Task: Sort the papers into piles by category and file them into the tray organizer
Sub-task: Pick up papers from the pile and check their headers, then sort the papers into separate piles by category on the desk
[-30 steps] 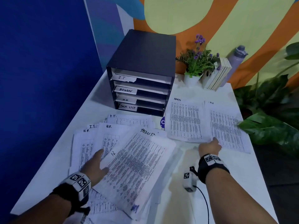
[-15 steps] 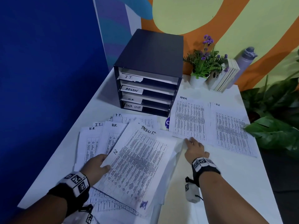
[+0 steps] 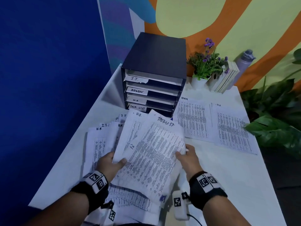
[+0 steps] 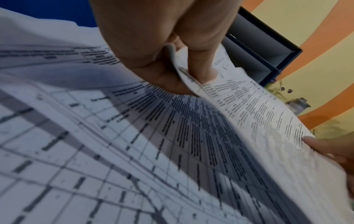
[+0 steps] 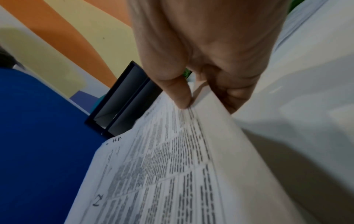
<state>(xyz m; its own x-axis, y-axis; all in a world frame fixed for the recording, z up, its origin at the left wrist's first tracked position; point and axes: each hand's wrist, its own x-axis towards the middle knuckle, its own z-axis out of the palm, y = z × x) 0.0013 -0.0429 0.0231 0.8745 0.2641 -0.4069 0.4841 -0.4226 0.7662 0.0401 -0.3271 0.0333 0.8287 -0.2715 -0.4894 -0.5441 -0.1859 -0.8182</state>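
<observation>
Both hands lift a printed sheet marked TASK LIST (image 3: 156,149) off the loose heap of papers (image 3: 101,144) at the table's near left. My left hand (image 3: 112,162) pinches its left edge together with an H.R. sheet (image 3: 132,128) behind it. My right hand (image 3: 185,156) pinches the right edge, thumb (image 5: 180,94) on top. In the left wrist view the thumb and fingers (image 4: 199,71) clamp the paper edge (image 4: 184,71). The dark tray organizer (image 3: 154,62) stands behind, with slots labelled I.T., ADMIN, H.R. and TASK LIST. An ADMIN pile (image 3: 193,118) and an H.R. pile (image 3: 232,128) lie to its right.
A potted plant (image 3: 205,66), a few books (image 3: 226,79) and a water bottle (image 3: 244,59) stand at the back right. Large green leaves (image 3: 275,124) overhang the table's right edge. A blue wall panel (image 3: 48,79) runs along the left. Bare white table (image 3: 228,176) lies near right.
My right hand came back from the H.R. pile at right to the heap and took the TASK LIST sheet's right edge. Both hands have raised the sheets off the heap.
</observation>
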